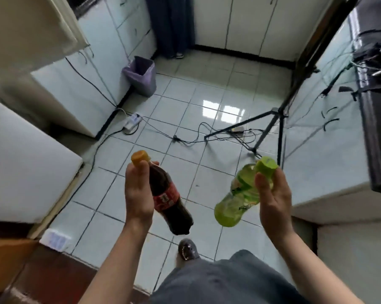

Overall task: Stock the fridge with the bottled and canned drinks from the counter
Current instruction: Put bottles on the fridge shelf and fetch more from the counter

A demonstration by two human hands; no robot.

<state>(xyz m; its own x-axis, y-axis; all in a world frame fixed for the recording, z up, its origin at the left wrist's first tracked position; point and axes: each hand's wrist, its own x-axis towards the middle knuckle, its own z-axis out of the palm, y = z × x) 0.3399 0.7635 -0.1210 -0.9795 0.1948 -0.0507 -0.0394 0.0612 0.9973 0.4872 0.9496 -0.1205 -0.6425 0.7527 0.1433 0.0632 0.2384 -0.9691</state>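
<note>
Our left hand (pixel 138 194) curls around the upper part of a dark cola bottle (pixel 170 198), fingertips just below its orange cap (pixel 140 157). The red label carries white writing we cannot read. Our right hand (pixel 273 196) grips a green bottle (pixel 237 200) near its lime cap (pixel 266 166) (its dark lettering is blurred). Both forearms reach forward, palms turned inward. The bottles are tilted with their bases nearer us, held apart above the tiled floor (pixel 207 95).

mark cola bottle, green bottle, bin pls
cola bottle (pixel 166 197): head view, on the red label.
green bottle (pixel 229 213): head view, on the lower body.
bin (pixel 146 84): head view, on the front wall.
</note>
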